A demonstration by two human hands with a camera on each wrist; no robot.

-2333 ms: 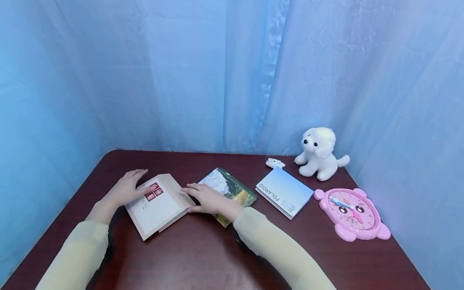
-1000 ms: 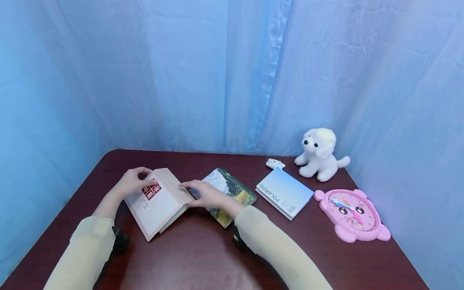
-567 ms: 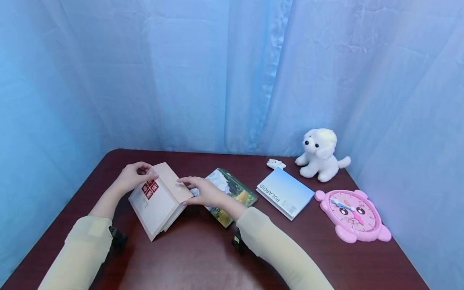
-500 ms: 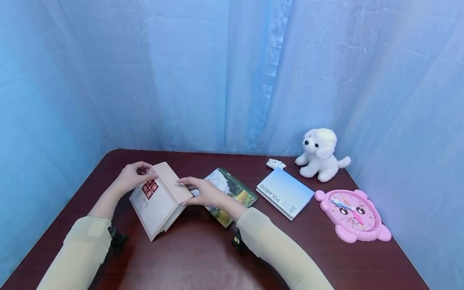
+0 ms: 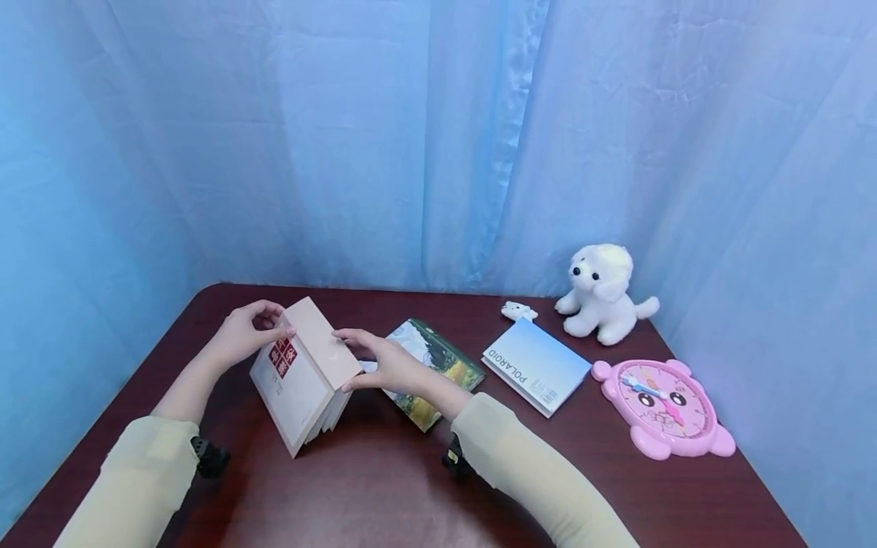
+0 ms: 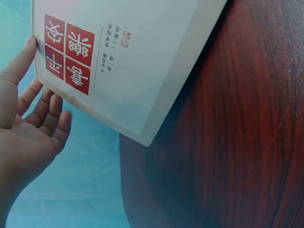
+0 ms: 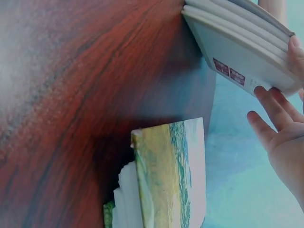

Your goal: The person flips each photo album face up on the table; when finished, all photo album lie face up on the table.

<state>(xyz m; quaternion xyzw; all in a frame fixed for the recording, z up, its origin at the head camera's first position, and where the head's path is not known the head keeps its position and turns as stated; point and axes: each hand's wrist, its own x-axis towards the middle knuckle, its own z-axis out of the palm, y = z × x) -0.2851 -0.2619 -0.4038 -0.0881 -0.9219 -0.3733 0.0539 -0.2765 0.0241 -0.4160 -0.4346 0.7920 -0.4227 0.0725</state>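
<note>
A cream hardcover book (image 5: 294,392) with red character squares stands tilted on the table, spine upward, its pages spread a little beneath. My left hand (image 5: 247,335) holds the book's upper left end, with the thumb on the front cover and the other fingers round the edge, as the left wrist view of the hand (image 6: 35,126) shows. At the spine side, my right hand (image 5: 397,369) grips the book between thumb and fingers; in the right wrist view this hand (image 7: 287,137) has its fingers against the far cover. Just right of it lies a book with a painted landscape cover (image 5: 438,358).
Farther right are a blue-white POLAROID book (image 5: 537,365), a small white figure (image 5: 518,310), a white plush dog (image 5: 603,293) and a pink toy clock (image 5: 664,407). Blue curtains (image 5: 342,152) hang behind the dark red wooden table (image 5: 370,487).
The cream book has gone from lying nearly flat to a steeper tilt, its spine side raised by both hands. Its pages show more below. The other objects stay in place.
</note>
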